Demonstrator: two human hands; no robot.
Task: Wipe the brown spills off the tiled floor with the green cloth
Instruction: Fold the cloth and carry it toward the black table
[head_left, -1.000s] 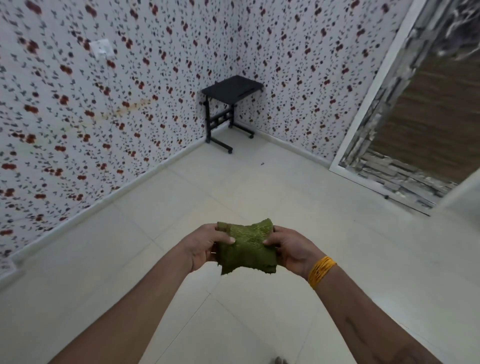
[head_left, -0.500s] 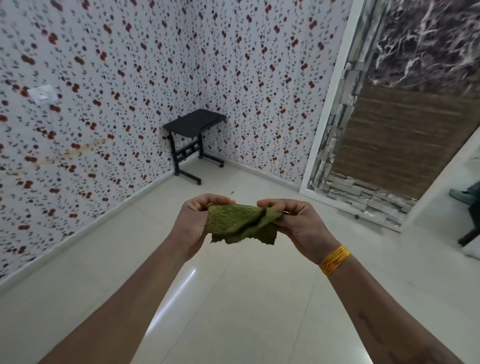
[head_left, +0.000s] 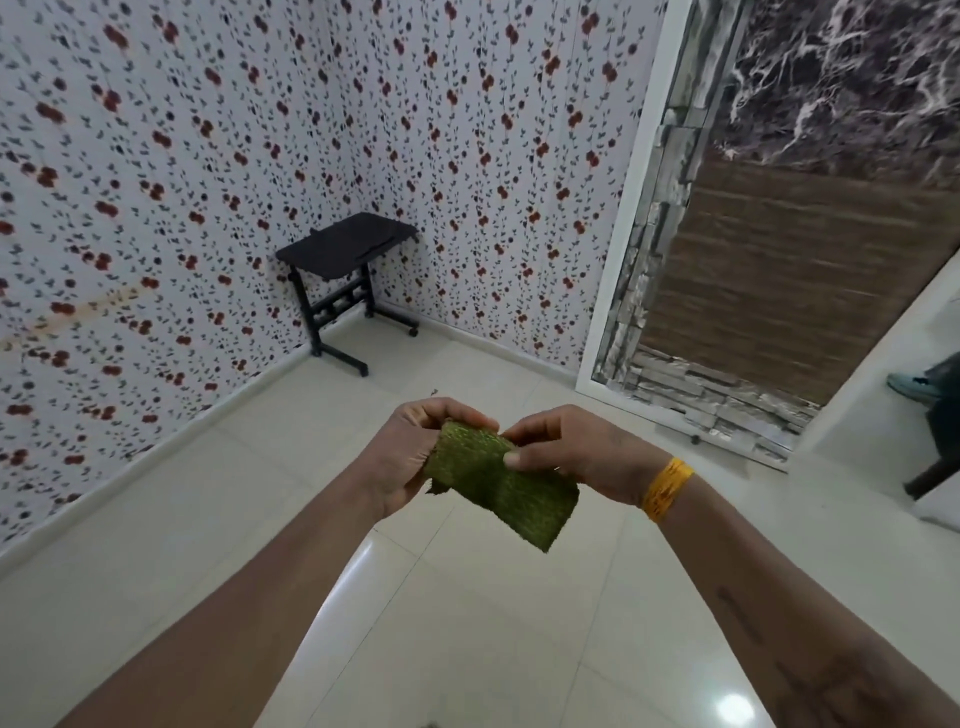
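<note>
I hold the green cloth (head_left: 498, 488) in the air in front of me, folded into a thick strip that slants down to the right. My left hand (head_left: 410, 457) grips its upper left end. My right hand (head_left: 576, 452), with a yellow band on the wrist, pinches the cloth's top edge with thumb on the front. The pale tiled floor (head_left: 467, 649) lies below. No brown spill shows on the tiles, only a small dark speck (head_left: 434, 392) far off near the corner.
A small black table on wheels (head_left: 345, 270) stands in the corner against floral wallpaper. A white-framed panel with stone and wood pattern (head_left: 753, 291) leans at the right. A dark chair leg (head_left: 930, 478) and someone's light shoe (head_left: 909, 387) show at the right edge.
The view has swung right and up. The cloth went from a spread square to a folded strip, its lower end now hanging to the right under my right hand.
</note>
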